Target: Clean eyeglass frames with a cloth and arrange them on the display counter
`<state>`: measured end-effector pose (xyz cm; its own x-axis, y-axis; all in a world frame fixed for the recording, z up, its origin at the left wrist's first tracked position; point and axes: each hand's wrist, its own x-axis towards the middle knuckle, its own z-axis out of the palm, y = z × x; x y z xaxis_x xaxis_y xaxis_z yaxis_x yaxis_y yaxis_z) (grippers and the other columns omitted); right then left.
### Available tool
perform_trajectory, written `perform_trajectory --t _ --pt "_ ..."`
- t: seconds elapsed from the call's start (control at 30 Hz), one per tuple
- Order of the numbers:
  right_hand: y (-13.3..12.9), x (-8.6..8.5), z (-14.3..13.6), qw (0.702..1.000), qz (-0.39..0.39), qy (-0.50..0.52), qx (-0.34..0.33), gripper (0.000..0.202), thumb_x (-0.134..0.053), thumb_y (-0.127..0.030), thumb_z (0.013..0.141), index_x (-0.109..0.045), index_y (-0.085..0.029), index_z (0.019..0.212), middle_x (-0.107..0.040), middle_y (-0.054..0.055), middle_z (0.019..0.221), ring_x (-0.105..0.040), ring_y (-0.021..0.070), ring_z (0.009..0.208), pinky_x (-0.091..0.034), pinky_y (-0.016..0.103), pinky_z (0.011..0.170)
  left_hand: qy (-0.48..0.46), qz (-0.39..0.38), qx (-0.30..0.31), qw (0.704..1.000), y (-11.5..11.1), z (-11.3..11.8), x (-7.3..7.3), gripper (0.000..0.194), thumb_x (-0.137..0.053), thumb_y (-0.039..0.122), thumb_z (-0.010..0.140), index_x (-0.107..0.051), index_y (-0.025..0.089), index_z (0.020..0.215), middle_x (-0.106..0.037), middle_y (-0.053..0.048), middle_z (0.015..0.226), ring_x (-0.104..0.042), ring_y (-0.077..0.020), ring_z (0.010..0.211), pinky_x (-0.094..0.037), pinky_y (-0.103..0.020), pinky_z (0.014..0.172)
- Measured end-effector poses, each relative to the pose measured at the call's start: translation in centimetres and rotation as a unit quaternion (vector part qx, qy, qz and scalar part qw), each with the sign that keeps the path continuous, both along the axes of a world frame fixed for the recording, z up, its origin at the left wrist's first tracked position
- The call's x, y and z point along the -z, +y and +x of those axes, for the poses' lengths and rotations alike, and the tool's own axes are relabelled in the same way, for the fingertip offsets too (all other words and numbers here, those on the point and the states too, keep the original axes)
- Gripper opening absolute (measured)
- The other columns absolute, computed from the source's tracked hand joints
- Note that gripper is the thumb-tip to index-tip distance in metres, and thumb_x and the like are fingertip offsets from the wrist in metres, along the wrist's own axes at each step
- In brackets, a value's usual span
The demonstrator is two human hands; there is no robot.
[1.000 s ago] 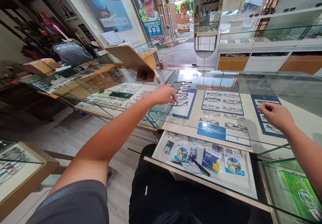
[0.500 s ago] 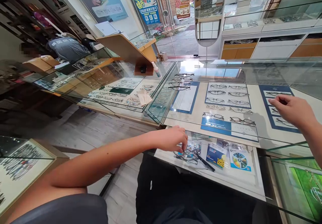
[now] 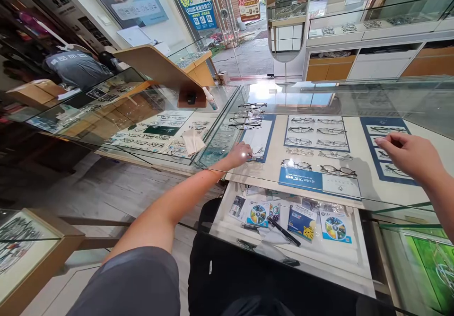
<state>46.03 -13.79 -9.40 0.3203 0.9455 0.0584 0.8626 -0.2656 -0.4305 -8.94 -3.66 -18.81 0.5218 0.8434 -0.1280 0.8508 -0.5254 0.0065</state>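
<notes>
My left hand reaches low into the glass display case, its fingers closed on a pair of thin-framed eyeglasses. These are at the near end of a blue-bordered white display card. Much of the frame is hidden by my fingers. At the right, my right hand is curled with thumb and forefinger together, over another blue card with glasses on it. Whether anything is in its fingers cannot be made out. Dark-framed eyeglasses lie in a row on the glass top.
Below the case a drawer stands pulled out over my lap, holding a black pen, leaflets and a blue packet. More eyeglasses lie in the case. A spray bottle and a wooden-backed mirror stand to the left. A person bends over behind.
My left hand has moved from over the drawer, up and forward into the case, carrying the eyeglasses. My right hand stays almost where it was. The camera view has shifted slightly.
</notes>
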Motion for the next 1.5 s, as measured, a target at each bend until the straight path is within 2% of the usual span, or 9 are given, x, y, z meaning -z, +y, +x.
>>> perform_trajectory --t 0.2,0.47,0.63,0.73,0.83,1.03,1.23,1.37,1.5 --pt "-0.2 -0.1 0.1 1.0 0.003 0.007 0.004 0.045 -0.054 -0.068 0.087 -0.047 -0.027 0.07 -0.052 0.001 0.057 -0.046 0.0227 0.061 -0.033 0.038 0.062 -0.001 0.038 -0.016 0.999 3.6 -0.8 2.3 0.025 -0.06 0.02 0.098 -0.085 0.022 0.097 -0.073 -0.016 0.123 -0.055 -0.0354 0.124 -0.038 -0.054 0.102" --pt "-0.5 -0.4 -0.2 1.0 0.005 0.02 0.011 0.045 -0.056 -0.068 0.087 -0.049 -0.026 0.07 -0.049 0.0 0.054 -0.043 0.0212 0.057 -0.031 0.038 0.062 -0.007 0.025 -0.013 1.0 5.3 -1.8 4.8 0.024 -0.063 0.022 0.096 -0.087 0.024 0.091 -0.075 -0.015 0.121 -0.055 -0.0372 0.124 -0.035 -0.056 0.102" --pt "-0.5 -0.4 -0.1 1.0 0.004 0.013 0.016 0.044 -0.056 -0.067 0.088 -0.05 -0.027 0.072 -0.05 0.0 0.056 -0.044 0.0213 0.059 -0.033 0.039 0.063 -0.01 0.017 -0.009 1.0 5.3 -1.8 4.3 0.019 -0.068 0.023 0.093 -0.087 0.025 0.092 -0.076 -0.015 0.123 -0.056 -0.0383 0.125 -0.036 -0.057 0.104" --pt "-0.5 -0.4 -0.1 1.0 -0.004 0.018 0.022 0.043 -0.056 -0.067 0.088 -0.05 -0.027 0.072 -0.049 -0.001 0.055 -0.044 0.0216 0.058 -0.034 0.039 0.063 -0.006 0.018 -0.008 1.0 4.9 -1.5 3.6 0.019 -0.07 0.032 0.094 -0.087 0.024 0.094 -0.076 -0.014 0.125 -0.057 -0.0379 0.126 -0.035 -0.056 0.106" --pt "-0.4 -0.4 -0.1 1.0 -0.005 0.018 0.023 0.043 -0.056 -0.067 0.087 -0.05 -0.027 0.072 -0.05 -0.001 0.055 -0.044 0.022 0.059 -0.033 0.039 0.062 0.001 0.019 -0.006 1.0 4.7 -1.3 3.0 0.026 -0.07 0.043 0.095 -0.087 0.024 0.095 -0.077 -0.013 0.124 -0.057 -0.038 0.126 -0.035 -0.056 0.108" --pt "-0.3 -0.4 -0.2 1.0 0.0 0.015 0.014 0.043 -0.056 -0.066 0.087 -0.05 -0.027 0.071 -0.05 0.0 0.056 -0.044 0.0218 0.06 -0.032 0.038 0.063 0.012 0.035 -0.011 0.999 5.2 -1.0 2.4 0.039 -0.062 0.053 0.099 -0.084 0.022 0.11 -0.076 -0.013 0.133 -0.056 -0.0394 0.129 -0.033 -0.055 0.11" --pt "-0.5 -0.5 -0.5 1.0 0.011 0.016 0.006 0.044 -0.055 -0.065 0.087 -0.048 -0.026 0.07 -0.051 0.001 0.056 -0.044 0.0219 0.06 -0.032 0.037 0.063 0.014 0.046 -0.008 0.999 6.0 -0.3 2.9 0.047 -0.06 0.056 0.1 -0.08 0.02 0.121 -0.072 -0.018 0.139 -0.053 -0.0419 0.131 -0.033 -0.056 0.11" --pt "-0.5 -0.6 -0.6 1.0 0.011 0.015 0.005 0.043 -0.055 -0.064 0.088 -0.047 -0.026 0.069 -0.049 0.001 0.055 -0.043 0.0217 0.06 -0.031 0.037 0.062 0.005 0.045 0.001 0.999 6.2 0.0 3.5 0.046 -0.06 0.057 0.101 -0.082 0.021 0.117 -0.074 -0.02 0.132 -0.055 -0.0418 0.127 -0.035 -0.058 0.108" --pt "-0.5 -0.5 -0.6 1.0 0.008 0.022 0.007 0.043 -0.056 -0.065 0.088 -0.048 -0.026 0.07 -0.048 0.0 0.055 -0.041 0.0206 0.059 -0.032 0.037 0.063 0.002 0.043 0.004 0.999 6.2 0.0 3.8 0.048 -0.056 0.058 0.102 -0.083 0.02 0.115 -0.074 -0.02 0.135 -0.054 -0.0414 0.128 -0.034 -0.058 0.11"
